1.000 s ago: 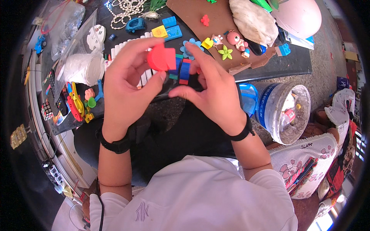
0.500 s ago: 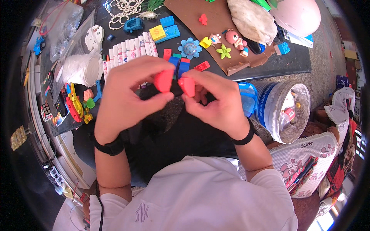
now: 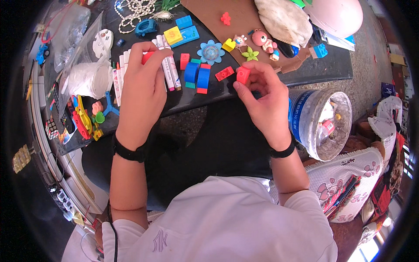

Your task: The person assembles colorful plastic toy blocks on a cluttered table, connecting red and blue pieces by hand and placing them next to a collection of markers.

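My left hand (image 3: 143, 94) is over the row of white markers (image 3: 168, 70), its fingers closed on a red toy block (image 3: 147, 56) that they mostly cover. Farther right, at the table's front edge, my right hand (image 3: 265, 102) pinches another red toy block (image 3: 242, 75) between thumb and fingers. Between the hands stand two blue curved blocks (image 3: 190, 72) with green and red bricks against them. A small red brick (image 3: 185, 60) is behind them, and a flat red brick (image 3: 224, 73) lies just left of my right hand.
A blue flower-shaped toy (image 3: 211, 52) and a yellow block (image 3: 173, 36) on blue ones lie farther back. Brown cardboard (image 3: 203, 11) holds small figures. A bucket (image 3: 305, 120) stands beyond the table edge at right. Toy cars, a puzzle cube (image 3: 51, 129) and a white roll (image 3: 89, 78) crowd the left.
My hands have drawn apart from their place close together near the table edge. The left went back and left with its red block; the right went right and slightly back with the other.
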`<state>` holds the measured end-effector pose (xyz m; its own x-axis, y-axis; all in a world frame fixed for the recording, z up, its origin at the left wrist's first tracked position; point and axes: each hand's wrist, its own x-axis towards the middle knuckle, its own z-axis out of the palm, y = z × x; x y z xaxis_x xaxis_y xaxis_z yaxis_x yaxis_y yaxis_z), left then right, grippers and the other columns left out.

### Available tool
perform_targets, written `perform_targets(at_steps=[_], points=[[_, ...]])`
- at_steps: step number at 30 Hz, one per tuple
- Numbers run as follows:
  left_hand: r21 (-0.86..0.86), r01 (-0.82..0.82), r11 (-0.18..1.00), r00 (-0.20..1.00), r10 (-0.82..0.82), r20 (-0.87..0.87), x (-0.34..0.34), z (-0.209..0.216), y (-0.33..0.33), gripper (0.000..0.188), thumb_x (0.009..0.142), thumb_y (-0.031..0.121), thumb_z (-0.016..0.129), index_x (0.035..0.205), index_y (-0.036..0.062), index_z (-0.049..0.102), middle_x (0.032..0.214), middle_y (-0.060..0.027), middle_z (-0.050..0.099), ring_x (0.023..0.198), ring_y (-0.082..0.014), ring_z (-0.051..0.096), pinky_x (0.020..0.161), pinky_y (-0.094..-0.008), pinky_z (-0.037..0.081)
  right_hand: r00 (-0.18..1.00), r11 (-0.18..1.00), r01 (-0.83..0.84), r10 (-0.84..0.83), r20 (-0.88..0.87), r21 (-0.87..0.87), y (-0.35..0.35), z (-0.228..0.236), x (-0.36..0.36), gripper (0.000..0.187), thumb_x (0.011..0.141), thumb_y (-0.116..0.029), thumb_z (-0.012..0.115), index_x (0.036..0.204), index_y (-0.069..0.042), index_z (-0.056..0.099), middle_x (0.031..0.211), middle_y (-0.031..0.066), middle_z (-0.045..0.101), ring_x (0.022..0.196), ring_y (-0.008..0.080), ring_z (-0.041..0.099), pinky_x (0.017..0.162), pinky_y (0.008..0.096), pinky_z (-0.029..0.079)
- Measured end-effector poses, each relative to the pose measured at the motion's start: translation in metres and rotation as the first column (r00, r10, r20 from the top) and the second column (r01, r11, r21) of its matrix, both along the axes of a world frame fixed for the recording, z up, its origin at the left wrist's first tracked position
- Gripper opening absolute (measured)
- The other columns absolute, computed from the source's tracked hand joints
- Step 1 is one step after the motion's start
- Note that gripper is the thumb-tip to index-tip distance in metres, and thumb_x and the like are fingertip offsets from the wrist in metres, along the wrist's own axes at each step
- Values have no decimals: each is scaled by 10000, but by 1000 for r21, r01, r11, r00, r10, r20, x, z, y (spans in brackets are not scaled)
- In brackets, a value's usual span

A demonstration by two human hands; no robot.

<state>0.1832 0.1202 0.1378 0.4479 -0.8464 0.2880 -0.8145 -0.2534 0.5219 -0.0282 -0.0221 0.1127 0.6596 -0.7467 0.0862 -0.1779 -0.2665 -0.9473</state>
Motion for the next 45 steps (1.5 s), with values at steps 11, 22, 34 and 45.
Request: perform_targets(at_steps=[11,22,34,45], points=[[94,107,990,993,-112,48,1,-8,-14,446,850,-7,731,1286,78,692,1164,-128,526,1060,-317,605,926,-384,499,947,986,39,-89,309,163,5,-15,4,405,855,118,657,1211,-42,547,962,112,573,827,176,628,706,294,504],[86,93,992,995,-96,36,1,-17,-20,396,816,-10,757,1205,29,694,1186,-152,546,1079,-345,605,903,-408,521,946,819,-191,8,-323,-541,-6,-8,9,278,874,-131,793,1126,-59,696,997,133,551,861,341,631,726,436,530],[-64,135,989,983,-125,138,-39,26,-27,414,779,44,811,1182,57,717,1127,-130,574,1053,-316,614,908,-381,516,858,707,-342,-34,-512,-620,-22,33,-12,229,932,-300,713,954,-84,642,842,91,645,739,316,697,617,416,548],[11,281,960,922,-273,275,-74,-6,-42,117,841,37,705,946,7,663,1015,-57,554,854,-241,573,727,-353,501,739,599,-540,2,-674,-591,-20,37,-12,169,928,-255,682,917,-94,633,803,81,617,727,298,683,604,419,531]])
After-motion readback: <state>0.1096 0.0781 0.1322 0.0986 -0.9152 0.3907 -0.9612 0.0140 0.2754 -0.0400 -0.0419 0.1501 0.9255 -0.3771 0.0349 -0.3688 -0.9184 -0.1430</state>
